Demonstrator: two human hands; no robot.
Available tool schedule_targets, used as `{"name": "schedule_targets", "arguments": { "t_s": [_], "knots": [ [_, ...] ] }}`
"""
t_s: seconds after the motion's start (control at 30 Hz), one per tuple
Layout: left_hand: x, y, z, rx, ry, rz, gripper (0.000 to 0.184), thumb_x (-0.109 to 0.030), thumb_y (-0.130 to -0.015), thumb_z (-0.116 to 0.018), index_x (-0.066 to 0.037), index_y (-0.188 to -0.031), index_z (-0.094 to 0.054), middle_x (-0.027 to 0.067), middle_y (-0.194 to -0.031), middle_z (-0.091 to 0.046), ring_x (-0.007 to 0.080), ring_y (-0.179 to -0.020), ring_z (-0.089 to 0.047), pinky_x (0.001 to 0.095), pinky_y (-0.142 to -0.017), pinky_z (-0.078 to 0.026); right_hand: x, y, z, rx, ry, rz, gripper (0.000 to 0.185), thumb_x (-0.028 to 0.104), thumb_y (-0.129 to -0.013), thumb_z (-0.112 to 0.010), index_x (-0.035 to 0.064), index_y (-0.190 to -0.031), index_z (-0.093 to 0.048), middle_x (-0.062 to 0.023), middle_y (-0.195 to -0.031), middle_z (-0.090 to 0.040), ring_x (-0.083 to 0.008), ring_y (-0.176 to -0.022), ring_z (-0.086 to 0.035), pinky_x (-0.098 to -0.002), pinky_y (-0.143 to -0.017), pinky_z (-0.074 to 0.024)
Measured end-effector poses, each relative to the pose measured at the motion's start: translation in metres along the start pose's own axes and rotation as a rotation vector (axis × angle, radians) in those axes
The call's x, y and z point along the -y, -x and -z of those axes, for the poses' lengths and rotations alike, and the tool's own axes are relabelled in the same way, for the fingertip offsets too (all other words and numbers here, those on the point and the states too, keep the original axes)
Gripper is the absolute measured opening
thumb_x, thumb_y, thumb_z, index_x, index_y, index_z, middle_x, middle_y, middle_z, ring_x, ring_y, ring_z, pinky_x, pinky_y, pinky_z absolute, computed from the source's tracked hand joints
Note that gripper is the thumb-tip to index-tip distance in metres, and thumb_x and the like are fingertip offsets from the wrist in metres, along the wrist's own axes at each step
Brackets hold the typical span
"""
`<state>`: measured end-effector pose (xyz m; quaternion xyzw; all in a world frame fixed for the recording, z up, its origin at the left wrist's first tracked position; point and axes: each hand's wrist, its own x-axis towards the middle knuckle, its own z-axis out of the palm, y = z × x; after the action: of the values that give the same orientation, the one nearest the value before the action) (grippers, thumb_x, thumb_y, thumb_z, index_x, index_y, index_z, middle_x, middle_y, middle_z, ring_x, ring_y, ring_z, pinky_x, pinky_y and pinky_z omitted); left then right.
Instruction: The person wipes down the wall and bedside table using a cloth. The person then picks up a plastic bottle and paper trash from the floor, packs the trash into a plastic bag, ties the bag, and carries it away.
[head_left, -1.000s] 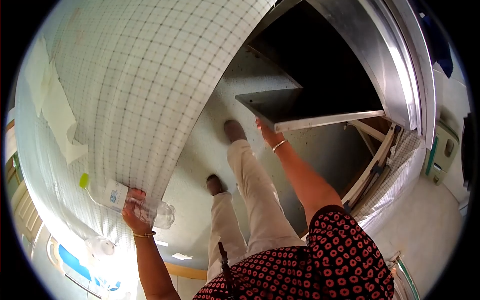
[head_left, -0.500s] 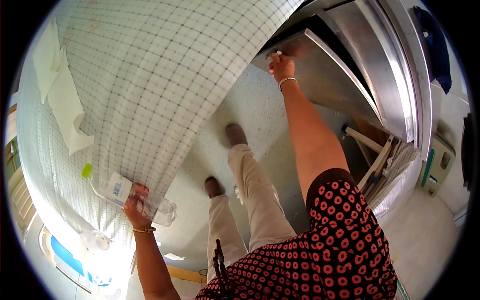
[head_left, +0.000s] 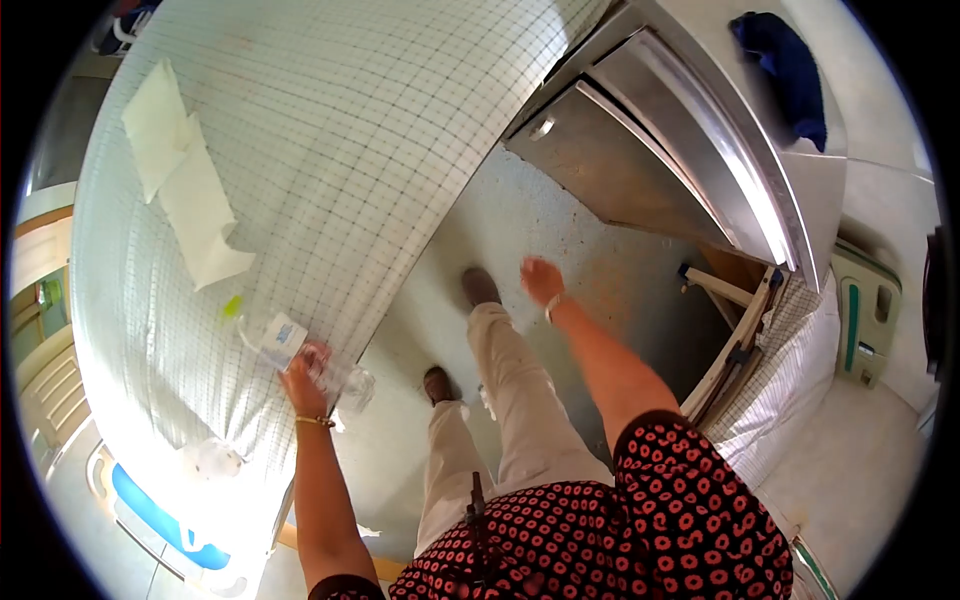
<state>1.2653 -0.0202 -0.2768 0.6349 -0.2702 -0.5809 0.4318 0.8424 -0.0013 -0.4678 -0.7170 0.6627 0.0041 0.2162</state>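
My left hand (head_left: 305,378) is closed around a clear plastic bottle (head_left: 355,390) with a white and blue label and a lime-green cap. The bottle lies tilted, cap toward the checked cloth of the table (head_left: 340,190), at its near edge. My right hand (head_left: 541,279) hangs over the floor, away from the cabinet; its fingers are smeared by motion and nothing shows in them. Ahead of it, a metal cabinet door (head_left: 610,165) with a small pale knob (head_left: 543,128) stands slightly ajar.
Paper towels (head_left: 190,190) lie on the table. A dark blue cloth (head_left: 785,75) rests on the counter at upper right. Below the cabinet stands a folded wooden frame (head_left: 735,350). A green and cream plastic step stool (head_left: 865,310) leans at the right wall.
My right hand has let go of the cabinet door's knob and drawn back toward me. The door's gap is narrower. My left hand still holds the bottle.
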Motion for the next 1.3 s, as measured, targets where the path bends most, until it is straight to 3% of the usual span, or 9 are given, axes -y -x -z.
{"name": "schedule_targets", "arguments": {
  "t_s": [0.1, 0.27, 0.37, 0.47, 0.53, 0.67, 0.97, 1.17, 1.3],
  "knots": [
    [-0.022, 0.009, -0.032, -0.141, 0.031, -0.04, 0.018, -0.021, -0.075, -0.051, -0.002, -0.075, -0.053, 0.0064, -0.069, -0.054, 0.0128, -0.058, -0.048, 0.0236, -0.053, -0.038, 0.029, 0.102, 0.004, 0.167, -0.047, -0.107, 0.009, 0.011, -0.066, -0.057, 0.0082, -0.073, -0.053, -0.0076, -0.074, -0.054, -0.0253, -0.077, -0.055, -0.0368, -0.062, -0.0465],
    [-0.026, 0.025, -0.031, -0.114, -0.113, -0.046, 0.017, -0.017, -0.074, -0.058, -0.002, -0.082, -0.054, 0.0022, -0.071, -0.056, 0.0101, -0.059, -0.049, 0.0219, -0.053, -0.038, 0.022, 0.209, 0.033, 0.361, -0.101, -0.098, 0.013, 0.009, -0.071, -0.051, 0.009, -0.057, -0.052, -0.0066, -0.057, -0.054, -0.0203, -0.06, -0.055, -0.0321, -0.052, -0.0458],
    [-0.044, 0.059, -0.055, -0.003, -0.285, -0.155, 0.021, -0.017, -0.07, -0.063, -0.003, -0.085, -0.055, 0.002, -0.073, -0.056, 0.0099, -0.063, -0.05, 0.0246, -0.057, -0.042, 0.015, 0.201, 0.046, 0.394, -0.466, -0.499, 0.01, 0.013, -0.074, -0.051, 0.008, -0.067, -0.054, -0.0078, -0.065, -0.055, -0.0208, -0.068, -0.056, -0.0329, -0.057, -0.0449],
    [-0.051, 0.088, -0.064, 0.041, -0.578, -0.215, 0.043, -0.022, -0.063, -0.068, -0.002, -0.097, -0.052, 0.0087, -0.084, -0.059, 0.0196, -0.076, -0.056, 0.0308, -0.068, -0.045, 0.07, 0.147, 0.141, -0.005, 0.102, 0.04, 0.014, 0.017, -0.078, -0.048, 0.0071, -0.073, -0.055, -0.0097, -0.08, -0.059, -0.0238, -0.077, -0.058, -0.0352, -0.066, -0.0455],
    [-0.082, 0.116, -0.083, 0.033, -0.598, -0.2, 0.052, -0.025, -0.061, -0.068, -0.001, -0.103, -0.049, 0.0142, -0.089, -0.06, 0.0261, -0.082, -0.058, 0.0341, -0.073, -0.045, 0.14, 0.105, 0.224, -0.007, -0.655, -0.267, 0.018, 0.02, -0.08, -0.048, 0.0053, -0.073, -0.055, -0.0109, -0.088, -0.059, -0.0249, -0.078, -0.058, -0.0346, -0.066, -0.0461],
    [-0.107, 0.154, -0.088, 0.163, -0.877, -0.309, 0.058, -0.026, -0.061, -0.07, -0.004, -0.109, -0.045, 0.0146, -0.096, -0.057, 0.0312, -0.089, -0.055, 0.0356, -0.077, -0.044, 0.239, 0.088, 0.307, -0.308, -0.464, 0.324, 0.027, 0.027, -0.082, -0.047, 0.0028, -0.076, -0.056, -0.0133, -0.083, -0.06, -0.0295, -0.075, -0.057, -0.0376, -0.062, -0.0464],
    [-0.103, 0.205, -0.053, -0.109, -1.329, -0.846, 0.058, -0.023, -0.055, -0.072, -0.005, -0.104, -0.046, 0.0089, -0.095, -0.053, 0.0266, -0.082, -0.05, 0.0365, -0.07, -0.041, 0.288, 0.108, 0.308, -0.024, -0.285, 0.037, 0.051, 0.045, -0.084, -0.035, 0.0046, -0.064, -0.059, -0.015, -0.07, -0.059, -0.0356, -0.065, -0.055, -0.0443, -0.06, -0.0436],
    [-0.082, 0.219, -0.024, 0.004, -1.158, -0.884, 0.064, -0.027, -0.055, -0.073, -0.004, -0.107, -0.045, 0.0126, -0.088, -0.055, 0.0312, -0.081, -0.053, 0.0412, -0.068, -0.042, 0.294, 0.136, 0.28, -0.387, -0.162, 0.362, 0.043, 0.032, -0.086, -0.038, 0.0028, -0.062, -0.058, -0.0149, -0.062, -0.057, -0.0341, -0.054, -0.054, -0.0453, -0.053, -0.0422],
    [-0.101, 0.255, -0.014, 0.187, -1.123, -0.762, 0.048, -0.018, -0.058, -0.072, -0.008, -0.099, -0.051, 0.0115, -0.082, -0.058, 0.0311, -0.075, -0.055, 0.039, -0.065, -0.045, 0.31, 0.173, 0.273, -0.315, -0.425, 0.088, 0.042, 0.032, -0.081, -0.043, 0.0029, -0.053, -0.054, -0.0155, -0.054, -0.053, -0.0327, -0.049, -0.052, -0.0423, -0.05, -0.0425]
  ]
}}
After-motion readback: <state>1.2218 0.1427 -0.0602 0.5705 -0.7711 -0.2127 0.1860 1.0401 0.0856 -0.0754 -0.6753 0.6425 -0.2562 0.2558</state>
